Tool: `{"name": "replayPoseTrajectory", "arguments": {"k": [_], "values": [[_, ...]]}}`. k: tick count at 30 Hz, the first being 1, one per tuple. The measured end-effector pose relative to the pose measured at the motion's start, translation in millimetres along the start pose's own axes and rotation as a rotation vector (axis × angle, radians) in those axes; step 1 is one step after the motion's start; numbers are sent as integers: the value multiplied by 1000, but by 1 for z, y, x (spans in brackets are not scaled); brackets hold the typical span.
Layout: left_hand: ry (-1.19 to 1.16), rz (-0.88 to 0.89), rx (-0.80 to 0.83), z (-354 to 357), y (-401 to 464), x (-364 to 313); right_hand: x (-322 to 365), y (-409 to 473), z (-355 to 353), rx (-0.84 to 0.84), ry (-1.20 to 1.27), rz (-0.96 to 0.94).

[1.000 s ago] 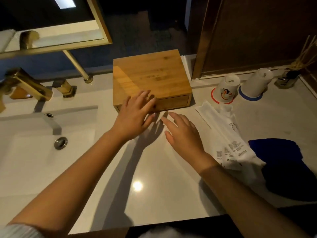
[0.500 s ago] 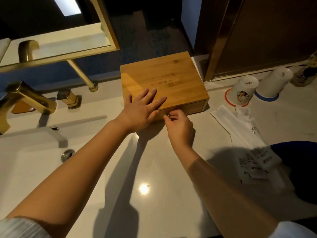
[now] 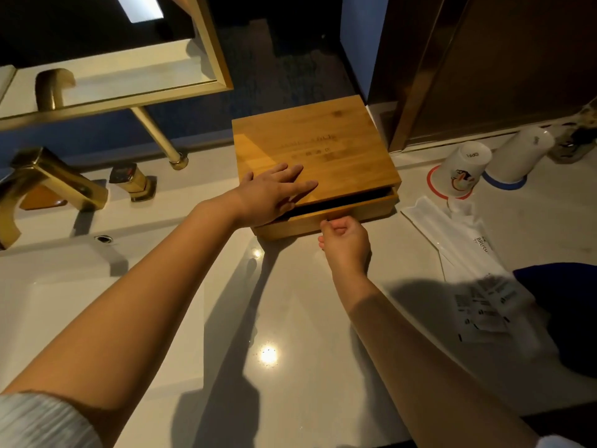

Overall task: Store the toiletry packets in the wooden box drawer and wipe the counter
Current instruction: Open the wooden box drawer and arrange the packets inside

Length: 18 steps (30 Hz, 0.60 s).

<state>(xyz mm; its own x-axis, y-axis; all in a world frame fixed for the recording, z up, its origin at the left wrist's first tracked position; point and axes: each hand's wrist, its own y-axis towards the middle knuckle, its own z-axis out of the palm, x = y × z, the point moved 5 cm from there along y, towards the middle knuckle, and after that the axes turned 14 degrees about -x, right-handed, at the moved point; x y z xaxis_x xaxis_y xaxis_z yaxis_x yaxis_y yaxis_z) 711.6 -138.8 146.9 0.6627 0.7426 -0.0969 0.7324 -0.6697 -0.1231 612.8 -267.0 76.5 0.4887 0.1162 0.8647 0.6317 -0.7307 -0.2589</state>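
Note:
A flat wooden box (image 3: 326,143) stands on the white counter (image 3: 290,318) against the back wall. My left hand (image 3: 274,192) lies flat, fingers spread, on the front left of its lid. My right hand (image 3: 345,244) is pinched on the small knob of the drawer (image 3: 365,210), which stands pulled out a short way with a dark gap above its front. Several white toiletry packets (image 3: 465,253) lie in a loose pile on the counter to the right. A dark blue cloth (image 3: 568,305) rests beside and partly under them.
A white sink basin (image 3: 64,302) with a gold faucet (image 3: 48,179) and handle (image 3: 132,181) fills the left. Two upturned white cups (image 3: 458,171) (image 3: 517,155) stand on coasters at the back right. A gold-framed mirror (image 3: 106,76) hangs above.
My left hand moved onto the box lid and stayed. My right hand reached the drawer knob, gripped it, and has drawn the drawer out a little.

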Motion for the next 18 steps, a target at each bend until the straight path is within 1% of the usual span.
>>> {"name": "replayPoseTrajectory", "arguments": {"k": [6,8,10,13,16,18], "values": [[2,28,-36,0,1,1,-23,-15,-22,34,3,-45],[2,36,-90,-3,-3,-2,-30,-21,-29,17,-23,-77],[3,30,-181,-3,-10,-6,-37,-28,-38,3,-56,-122],[0,-27,-297,2,-21,-12,-45,-44,-56,15,-123,-195],[-12,-62,-336,3,-24,-16,-49,-59,-72,-11,-123,-339],[-17,-73,-343,3,-24,-17,-52,-63,-78,-7,-82,-375]]}}
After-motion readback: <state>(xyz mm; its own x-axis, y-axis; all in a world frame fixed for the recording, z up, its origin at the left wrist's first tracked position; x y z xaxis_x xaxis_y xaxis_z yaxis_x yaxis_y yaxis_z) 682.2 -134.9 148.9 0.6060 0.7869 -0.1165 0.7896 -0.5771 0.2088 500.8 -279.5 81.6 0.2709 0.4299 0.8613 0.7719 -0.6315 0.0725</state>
